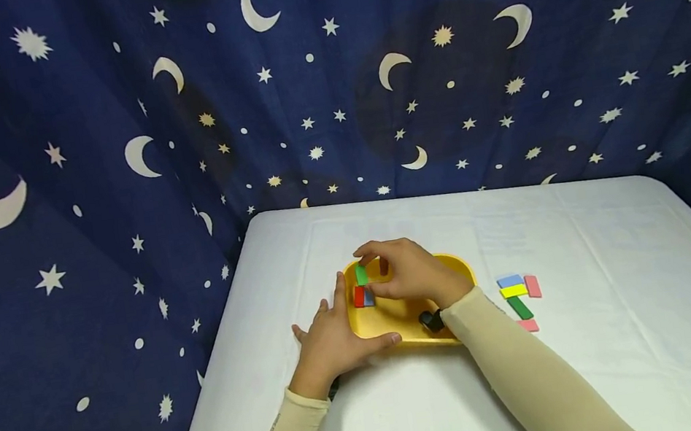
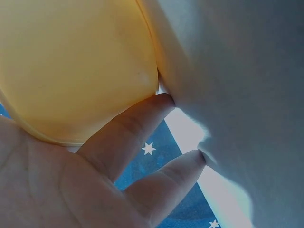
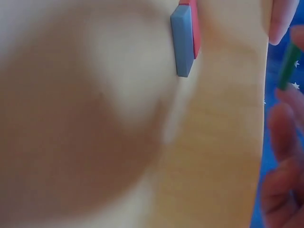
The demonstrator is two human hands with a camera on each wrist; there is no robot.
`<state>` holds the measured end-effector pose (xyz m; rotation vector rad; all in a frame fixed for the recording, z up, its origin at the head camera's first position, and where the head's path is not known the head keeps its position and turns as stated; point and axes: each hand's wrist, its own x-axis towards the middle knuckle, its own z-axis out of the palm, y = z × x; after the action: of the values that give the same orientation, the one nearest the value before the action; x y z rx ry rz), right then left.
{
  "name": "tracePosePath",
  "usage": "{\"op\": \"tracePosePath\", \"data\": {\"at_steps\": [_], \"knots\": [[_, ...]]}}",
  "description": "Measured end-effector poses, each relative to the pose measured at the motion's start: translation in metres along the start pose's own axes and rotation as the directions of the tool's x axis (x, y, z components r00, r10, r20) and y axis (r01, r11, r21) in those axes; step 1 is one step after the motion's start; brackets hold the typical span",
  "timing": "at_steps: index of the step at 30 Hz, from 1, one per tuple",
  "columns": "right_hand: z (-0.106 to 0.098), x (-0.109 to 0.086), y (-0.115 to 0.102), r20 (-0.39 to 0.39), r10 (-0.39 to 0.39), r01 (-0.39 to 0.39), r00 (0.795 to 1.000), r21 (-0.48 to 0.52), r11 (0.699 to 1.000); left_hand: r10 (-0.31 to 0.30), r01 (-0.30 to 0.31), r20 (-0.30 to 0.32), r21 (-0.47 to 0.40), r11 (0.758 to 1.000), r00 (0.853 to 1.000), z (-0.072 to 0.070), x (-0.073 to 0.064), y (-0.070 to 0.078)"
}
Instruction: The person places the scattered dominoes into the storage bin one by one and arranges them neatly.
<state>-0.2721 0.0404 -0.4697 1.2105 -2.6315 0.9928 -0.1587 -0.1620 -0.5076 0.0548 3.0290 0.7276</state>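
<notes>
My right hand [image 1: 416, 270] is over the yellow tray [image 1: 400, 322], pinching a green block [image 1: 361, 274] between thumb and fingers. The right wrist view shows that green block [image 3: 288, 65] near its right edge. Inside the tray, a red block [image 1: 359, 297] and a blue block [image 1: 368, 298] stand side by side, touching, close to the left wall. My left hand [image 1: 330, 343] lies spread against the tray's left end, with its thumb at the near rim. In the left wrist view, straight fingers [image 2: 130, 130] reach along the outside of the tray [image 2: 76, 66].
Right of the tray, a loose group of flat blocks lies on the white table [image 1: 632, 322]: a blue one [image 1: 509, 281], a yellow one [image 1: 514, 290], a dark green one [image 1: 521, 308] and pink ones [image 1: 532, 286]. A black object [image 1: 430, 320] shows beside the right wrist. A star-patterned curtain [image 1: 327, 85] hangs behind.
</notes>
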Motion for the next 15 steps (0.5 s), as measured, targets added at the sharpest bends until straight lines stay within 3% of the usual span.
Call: {"op": "tracePosePath", "data": {"at_steps": [4, 9, 15], "knots": [[0.0038, 0.0008, 0.0003, 0.097, 0.051, -0.047, 0.994, -0.045, 0.998, -0.001, 0.001, -0.005, 0.003, 1.0, 1.0, 0.0001, -0.0002, -0.0003], [0.0069, 0.0007, -0.0019, 0.202, 0.144, -0.112, 0.969, -0.164, 0.98, -0.002, 0.002, -0.002, 0.01, 1.0, 1.0, 0.0003, -0.0003, -0.0004], [0.0073, 0.0003, -0.0047, 0.219, 0.186, -0.125, 0.958, -0.266, 0.956, -0.009, 0.009, 0.001, 0.004, 1.0, 1.0, 0.0, 0.0, 0.0]]}}
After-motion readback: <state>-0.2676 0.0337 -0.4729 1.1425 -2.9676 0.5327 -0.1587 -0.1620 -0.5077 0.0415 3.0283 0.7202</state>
